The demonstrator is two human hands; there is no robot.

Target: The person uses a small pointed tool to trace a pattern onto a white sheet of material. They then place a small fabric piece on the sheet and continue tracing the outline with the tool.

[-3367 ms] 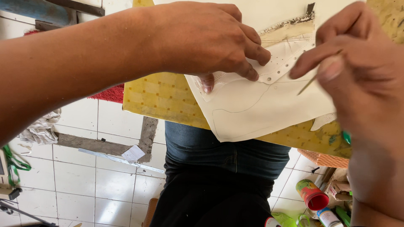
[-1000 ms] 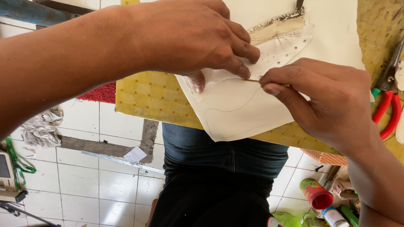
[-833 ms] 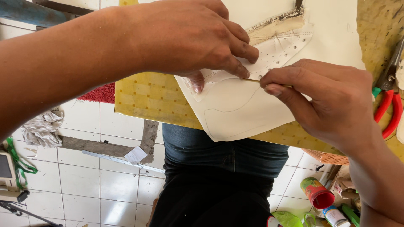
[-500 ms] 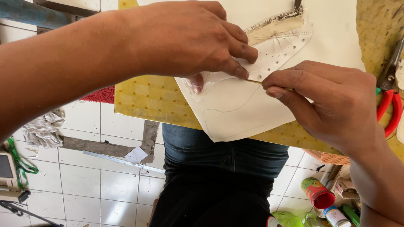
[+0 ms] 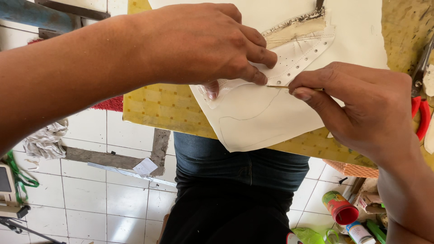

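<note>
Pressing down with the left hand [image 5: 199,45], fingertips flat on a perforated white pattern piece [image 5: 298,54] that lies over a white sheet [image 5: 262,117] on the yellow counter [image 5: 158,108]. Right hand [image 5: 361,108] is pinched shut on a thin pointed tool [image 5: 278,85], tip just beside the left fingertips. Sheet looks light, thin, floppy; likely to slide. Best held flat near the traced edge, not lifted by corners. Red-handled scissors [image 5: 422,119] lie beyond the right hand.
</note>
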